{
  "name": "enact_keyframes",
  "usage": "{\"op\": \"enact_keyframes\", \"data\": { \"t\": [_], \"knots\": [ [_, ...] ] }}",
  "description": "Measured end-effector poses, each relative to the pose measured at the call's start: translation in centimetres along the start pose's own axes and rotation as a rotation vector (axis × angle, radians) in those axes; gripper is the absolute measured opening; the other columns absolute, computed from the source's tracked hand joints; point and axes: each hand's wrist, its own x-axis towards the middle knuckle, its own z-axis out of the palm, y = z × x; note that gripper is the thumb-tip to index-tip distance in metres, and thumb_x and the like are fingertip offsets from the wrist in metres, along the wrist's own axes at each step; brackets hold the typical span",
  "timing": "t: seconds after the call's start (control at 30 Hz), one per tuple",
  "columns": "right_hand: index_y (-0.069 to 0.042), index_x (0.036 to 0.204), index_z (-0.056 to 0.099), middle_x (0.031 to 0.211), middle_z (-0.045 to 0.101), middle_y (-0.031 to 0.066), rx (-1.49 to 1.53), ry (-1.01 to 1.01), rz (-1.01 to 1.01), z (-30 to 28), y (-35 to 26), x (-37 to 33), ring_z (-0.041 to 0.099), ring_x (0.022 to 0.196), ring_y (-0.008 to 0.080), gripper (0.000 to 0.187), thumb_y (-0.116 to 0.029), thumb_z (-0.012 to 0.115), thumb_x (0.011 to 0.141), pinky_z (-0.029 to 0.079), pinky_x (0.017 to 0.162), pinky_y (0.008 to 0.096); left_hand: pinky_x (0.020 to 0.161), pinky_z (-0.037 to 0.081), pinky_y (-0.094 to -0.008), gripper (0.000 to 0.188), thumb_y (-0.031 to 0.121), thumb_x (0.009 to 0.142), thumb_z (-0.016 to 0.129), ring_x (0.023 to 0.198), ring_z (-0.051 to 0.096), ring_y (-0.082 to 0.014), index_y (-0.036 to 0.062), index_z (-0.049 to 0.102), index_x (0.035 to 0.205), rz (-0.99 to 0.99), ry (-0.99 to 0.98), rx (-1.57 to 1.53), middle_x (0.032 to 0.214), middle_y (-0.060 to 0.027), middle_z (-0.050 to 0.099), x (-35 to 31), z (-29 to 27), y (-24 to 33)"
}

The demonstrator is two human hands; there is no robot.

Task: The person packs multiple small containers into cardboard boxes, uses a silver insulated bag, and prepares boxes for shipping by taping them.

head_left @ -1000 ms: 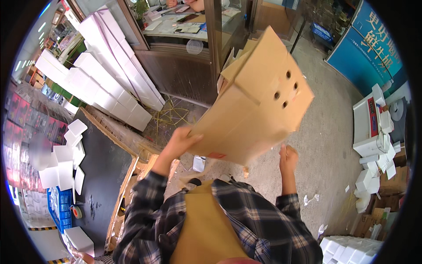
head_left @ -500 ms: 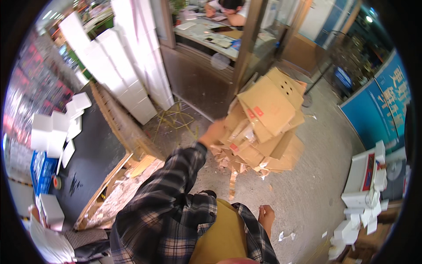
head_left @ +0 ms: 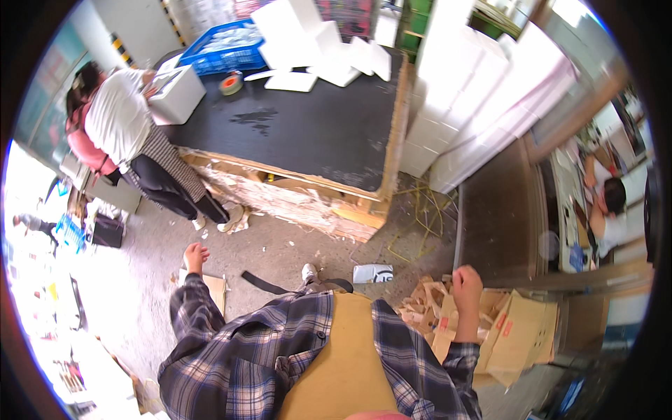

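My left hand (head_left: 197,258) hangs in the air at the left, above the concrete floor, its fingers loosely apart with nothing in them. Below it lies a small flat piece of cardboard (head_left: 215,292). At the right my right hand (head_left: 467,287) is curled into a fist, and nothing shows in it. Behind and below that fist is a heap of flattened cardboard boxes (head_left: 519,329); the hand looks held above the heap, though contact cannot be told. Both forearms wear dark plaid sleeves.
Ahead stands a black-topped table (head_left: 315,133) carrying white foam pieces (head_left: 290,80), a blue crate (head_left: 222,64) and a tape roll (head_left: 230,85). A co-worker (head_left: 122,115) handles a white foam box (head_left: 178,94). Foam box stacks (head_left: 455,91) and yellow straps (head_left: 423,217) are to the right.
My view has swung left, so the cardboard heap now sits at my right. My left hand has drawn away from the heap, and my right hand is raised.
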Motion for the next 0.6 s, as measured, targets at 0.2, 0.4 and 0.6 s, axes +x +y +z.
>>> {"op": "enact_keyframes", "data": {
  "t": [0.2,0.4,0.6],
  "knots": [
    [-0.001,0.086,0.063,0.084,0.063,0.0188,0.330,-0.091,-0.151,11.7,-9.2,12.4,0.062,0.081,0.0397,0.016,-0.016,0.060,0.092,0.049,0.071,0.0443,0.066,0.054,-0.0489,0.022,0.039,0.074,0.073,0.078,0.071,-0.0278,0.0199,0.080,0.084,0.516,-0.761,1.477,0.086,-0.0088,0.076,-9.5,-5.2,-13.8],
    [-0.008,0.085,0.069,0.085,0.067,0.0191,0.221,-0.645,-0.155,23.8,-11.7,10.1,0.065,0.082,0.0406,0.017,-0.022,0.061,0.089,0.051,0.071,0.0480,0.081,0.053,-0.0509,0.031,0.037,0.082,0.066,0.091,0.070,-0.0356,0.0134,0.077,0.098,-0.061,-0.940,0.691,0.098,-0.0142,0.075,-13.5,4.4,-16.0],
    [-0.004,0.099,0.070,0.094,0.068,0.0184,0.263,-0.679,-0.410,29.9,-14.0,17.9,0.066,0.089,0.0361,0.017,-0.015,0.062,0.090,0.053,0.082,0.0434,0.086,0.054,-0.0493,0.034,0.034,0.087,0.061,0.097,0.069,-0.0387,0.0095,0.074,0.106,-0.004,-0.415,0.656,0.103,-0.0196,0.073,-1.4,5.2,-5.0]
  ]
}}
